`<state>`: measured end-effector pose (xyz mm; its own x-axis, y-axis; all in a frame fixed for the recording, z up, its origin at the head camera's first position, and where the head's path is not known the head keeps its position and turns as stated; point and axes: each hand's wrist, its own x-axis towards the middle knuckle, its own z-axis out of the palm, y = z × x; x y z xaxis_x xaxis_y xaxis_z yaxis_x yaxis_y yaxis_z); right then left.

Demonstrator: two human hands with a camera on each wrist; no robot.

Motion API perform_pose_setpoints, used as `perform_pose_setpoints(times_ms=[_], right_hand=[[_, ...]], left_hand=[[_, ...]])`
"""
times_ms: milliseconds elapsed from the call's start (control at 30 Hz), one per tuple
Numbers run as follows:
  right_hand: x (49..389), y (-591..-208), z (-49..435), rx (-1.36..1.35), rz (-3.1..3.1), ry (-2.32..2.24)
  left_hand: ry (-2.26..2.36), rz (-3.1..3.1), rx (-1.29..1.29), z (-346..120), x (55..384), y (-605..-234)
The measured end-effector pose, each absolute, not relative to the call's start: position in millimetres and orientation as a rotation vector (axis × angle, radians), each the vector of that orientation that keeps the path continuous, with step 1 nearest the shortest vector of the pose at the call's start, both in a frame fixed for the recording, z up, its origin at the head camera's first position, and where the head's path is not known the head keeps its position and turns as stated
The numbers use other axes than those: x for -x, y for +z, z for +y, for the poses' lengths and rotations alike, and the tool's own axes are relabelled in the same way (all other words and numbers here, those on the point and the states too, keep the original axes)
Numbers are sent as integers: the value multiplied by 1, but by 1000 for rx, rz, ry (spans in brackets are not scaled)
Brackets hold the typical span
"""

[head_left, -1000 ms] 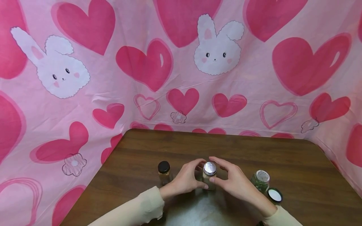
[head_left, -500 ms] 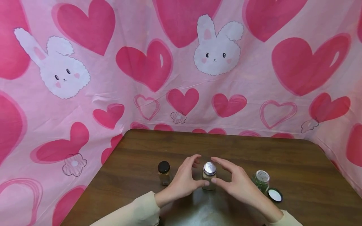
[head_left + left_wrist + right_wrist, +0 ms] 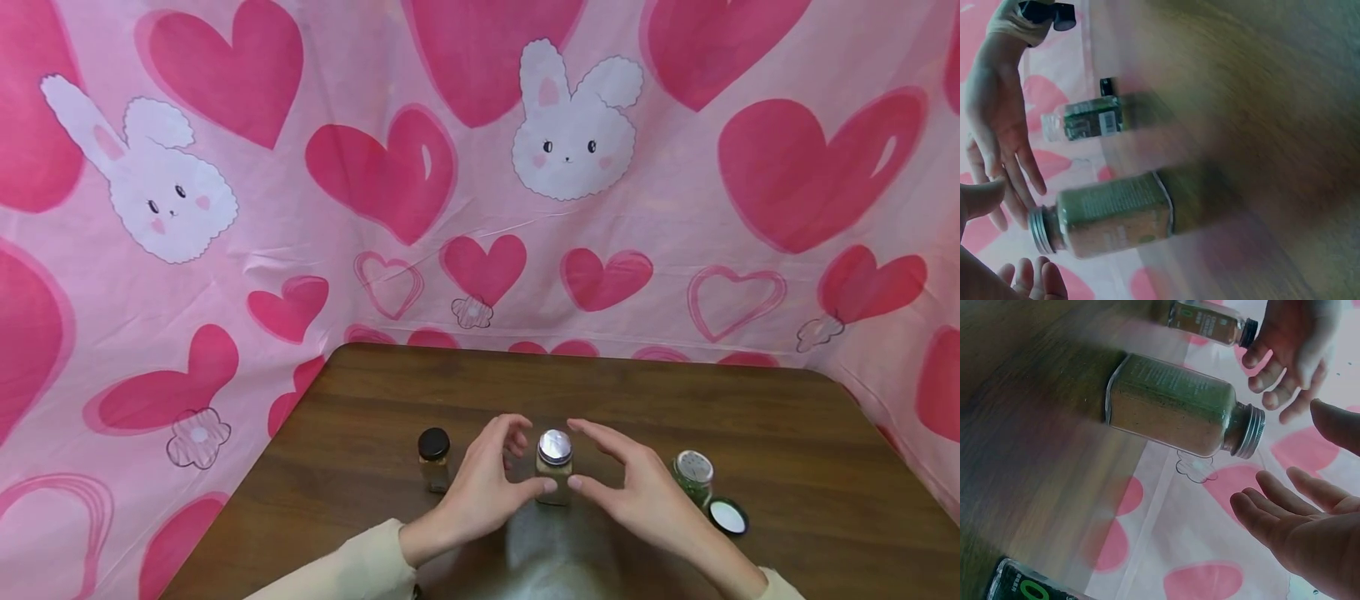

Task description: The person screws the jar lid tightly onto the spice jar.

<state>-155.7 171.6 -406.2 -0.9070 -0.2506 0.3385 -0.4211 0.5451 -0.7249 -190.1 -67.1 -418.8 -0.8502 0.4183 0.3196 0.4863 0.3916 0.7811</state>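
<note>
Between my two hands a spice jar (image 3: 553, 483) with a silver cap stands upright on the table. Its clear, square-sided body shows a tan powder and a green label in the right wrist view. My left hand (image 3: 483, 483) curves loosely on the jar's left side, the thumb overlapping the jar's front in the head view. On the other side my right hand (image 3: 637, 479) has its fingers spread and its thumb tip near the jar. In both wrist views gaps show between the fingers and the jar (image 3: 1172, 403), and neither hand grips it.
Left of my left hand stands a black-capped spice jar (image 3: 434, 460). Beyond my right wrist are a jar of green herbs (image 3: 693, 477) with a perforated top and an upturned black lid (image 3: 728, 517). A pink heart-print cloth (image 3: 480, 208) hangs behind the wooden table (image 3: 600, 392).
Both hands have loosened and spread away from the silver-capped jar, the left drawing back leftward and the right shifting slightly right. The jar stays where it was.
</note>
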Motion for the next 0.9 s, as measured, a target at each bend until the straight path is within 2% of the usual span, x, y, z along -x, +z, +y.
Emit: perform_pose_setpoints(times_ms=[367,900], right_hand=[[148,-402,175,-552,-2586,1226],[135,-398,178,-542,-2541,1248]], left_hand=[[-1466,-2460,983,-60,172,-407],[-1559,-2442,1130,-48,162,-403]])
